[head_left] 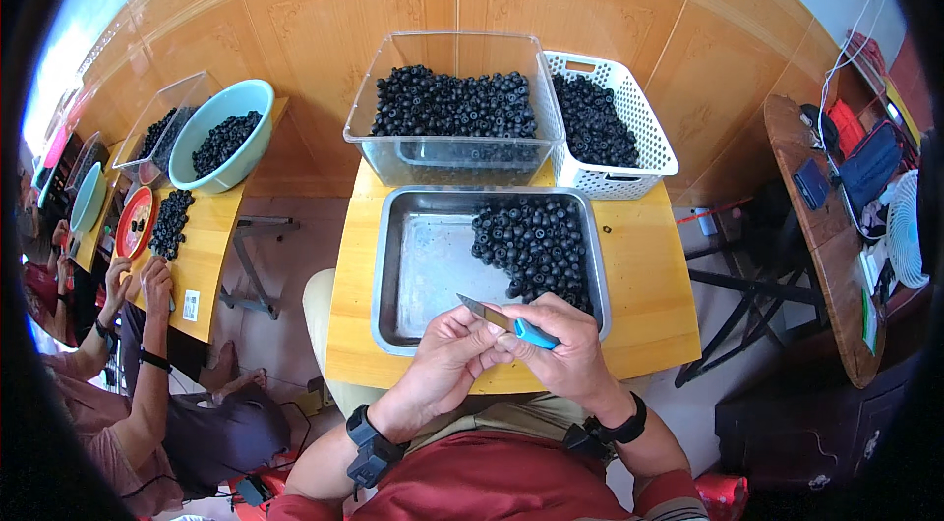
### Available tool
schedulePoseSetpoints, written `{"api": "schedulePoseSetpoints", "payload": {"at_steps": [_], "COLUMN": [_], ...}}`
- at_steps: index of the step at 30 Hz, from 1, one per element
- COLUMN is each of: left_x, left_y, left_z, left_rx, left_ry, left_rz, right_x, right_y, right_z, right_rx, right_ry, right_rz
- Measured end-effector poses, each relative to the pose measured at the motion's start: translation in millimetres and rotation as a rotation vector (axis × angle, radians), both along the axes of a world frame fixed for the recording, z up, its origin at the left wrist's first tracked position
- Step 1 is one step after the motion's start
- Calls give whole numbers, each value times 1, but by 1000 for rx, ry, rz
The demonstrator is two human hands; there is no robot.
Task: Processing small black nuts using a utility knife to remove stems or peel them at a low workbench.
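Observation:
In my right hand (573, 352) is a small knife (534, 333) with a blue handle, its blade pointing up and to the left. The fingers of my left hand (442, 362) are pinched together by the blade, against my right fingertips; whatever they grip is hidden. Both hands are over the near edge of a shallow metal tray (418, 251). Small round black pieces (531, 244), many with a ring-shaped top, heap up in the tray's right half. Behind it, a clear plastic bin (447, 155) and a white perforated basket (644, 138) hold more of these pieces.
The tray rests on a yellow wooden table (644, 295) against a tan panelled wall. At left, other people sit by a similar table with a pale green basin (184, 167) and a red plate (125, 231). A brown table (801, 197) with bags and a fan stands right.

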State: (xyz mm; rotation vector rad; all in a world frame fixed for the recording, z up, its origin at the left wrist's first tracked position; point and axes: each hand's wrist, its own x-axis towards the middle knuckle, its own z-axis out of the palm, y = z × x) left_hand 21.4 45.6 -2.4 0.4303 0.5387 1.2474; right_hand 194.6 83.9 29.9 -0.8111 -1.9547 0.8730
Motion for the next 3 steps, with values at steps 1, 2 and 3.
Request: {"api": "schedulePoseSetpoints", "payload": {"at_steps": [1,2,3], "left_x": [-1,-3,-3], "left_y": [0,1,1], "left_z": [-1,-2,-2], "left_rx": [4,8,9], "left_ry": [8,16,29], "left_rz": [-43,-86,-93], "right_x": [1,2,3], "right_y": [2,2,1], "right_z": [-2,-5,-9], "right_rx": [40,41,41], "right_ry": [-3,13,28], "right_rz": [9,-2,-14]}}
